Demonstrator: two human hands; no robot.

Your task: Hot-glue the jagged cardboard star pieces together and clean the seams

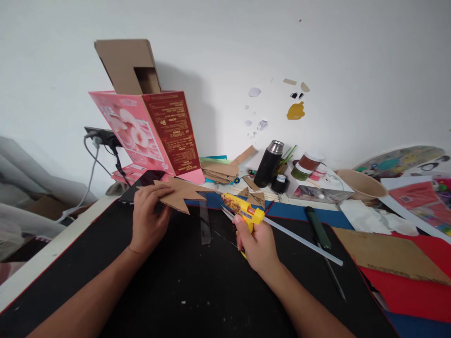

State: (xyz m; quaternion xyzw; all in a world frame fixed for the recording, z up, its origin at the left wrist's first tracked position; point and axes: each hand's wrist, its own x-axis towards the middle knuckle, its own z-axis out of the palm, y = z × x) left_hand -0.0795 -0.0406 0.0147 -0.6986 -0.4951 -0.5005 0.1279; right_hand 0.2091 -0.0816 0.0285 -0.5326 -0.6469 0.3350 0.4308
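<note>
Head view: a flat, jagged-edged piece of brown cardboard (186, 191) is held by its left end in the left hand (151, 213), above the far part of a black, red-edged mat (197, 295). The fingers are laid over the top face and the thumb is kept low at the near side, so that the piece is pinched in a part-closed grip. Its pointed teeth are spread to the right of the hand, and its long right tip is directed toward the other hand.

A yellow plastic glue gun with a brown-patterned barrel (237, 205) is gripped in the right hand (259, 246), the fingers being curled about the handle. The barrel is pointed leftward, its front end set close by the cardboard tip; whether the two are touching cannot be told. From the rear, a long translucent glue stick (303, 240) is extended to the right.

Between the hands, a clear flat ruler (205, 227) is seen on the mat. Metal scissor blades (227, 213) are partly hidden by the glue gun. Well to the right of the right hand, a dark-green-handled knife with a slim blade (318, 227) is laid.
</note>
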